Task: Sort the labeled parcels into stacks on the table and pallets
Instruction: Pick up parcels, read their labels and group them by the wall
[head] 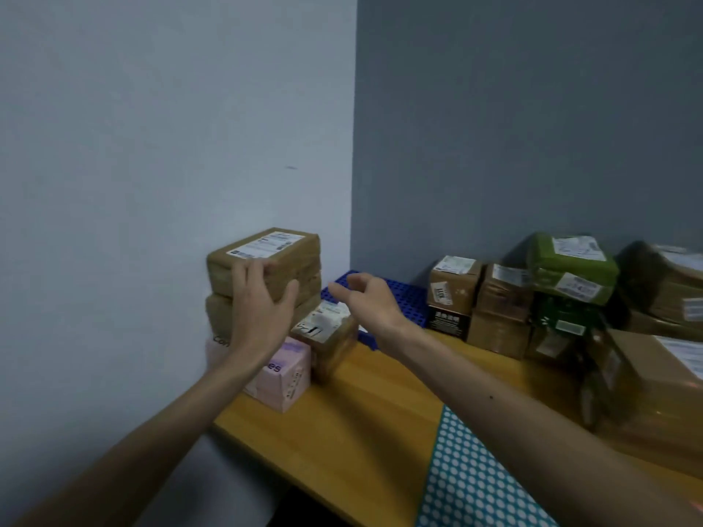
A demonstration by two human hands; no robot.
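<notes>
L hand [258, 298] flat on top labeled parcel [300, 256], R hand [365, 298] loose, empty; label txt unreadable.

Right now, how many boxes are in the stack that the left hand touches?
3: top brown parcel, second brown parcel under it, pink box at the bottom. The left hand covers part; more may be hidden.

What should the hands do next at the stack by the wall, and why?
Probably the left hand should press the top parcel back, settling it square on the parcel below: its straight fingers already lie on that top parcel's front. The right hand hovers open, holding nothing, above the small parcel alongside.
</notes>
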